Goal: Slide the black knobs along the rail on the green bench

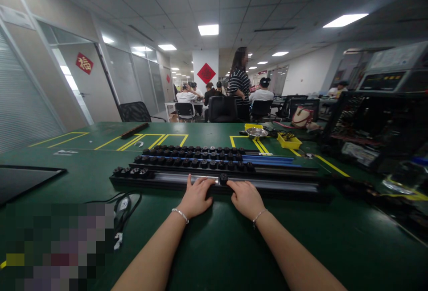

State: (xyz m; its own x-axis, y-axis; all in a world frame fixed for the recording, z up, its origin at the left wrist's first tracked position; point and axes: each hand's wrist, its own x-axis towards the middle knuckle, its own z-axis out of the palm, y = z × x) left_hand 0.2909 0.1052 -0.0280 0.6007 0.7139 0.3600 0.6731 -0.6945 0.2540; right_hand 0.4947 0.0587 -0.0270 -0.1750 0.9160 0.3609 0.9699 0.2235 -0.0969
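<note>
A long black tray with a silver channel (pixel 180 178) lies across the green table in front of me. One small black round part (pixel 223 178) sits in this channel, between my two hands. My left hand (pixel 197 196) reaches over the near edge with its fingers spread, fingertips just left of that part by a small whitish spot. On the other side, my right hand (pixel 246 197) has its fingers stretched forward, fingertips at the part's right edge. Several similar black parts (pixel 133 172) stand at the tray's left end. Neither hand is closed around anything.
Behind stand more rows of black parts (pixel 194 163) and a blue rail (pixel 270 160). Yellow bins (pixel 289 141) and a metal bowl (pixel 257 132) sit at back right. A black cable (pixel 125 208) lies left, equipment (pixel 377 81) right. People (pixel 239 85) are beyond the table.
</note>
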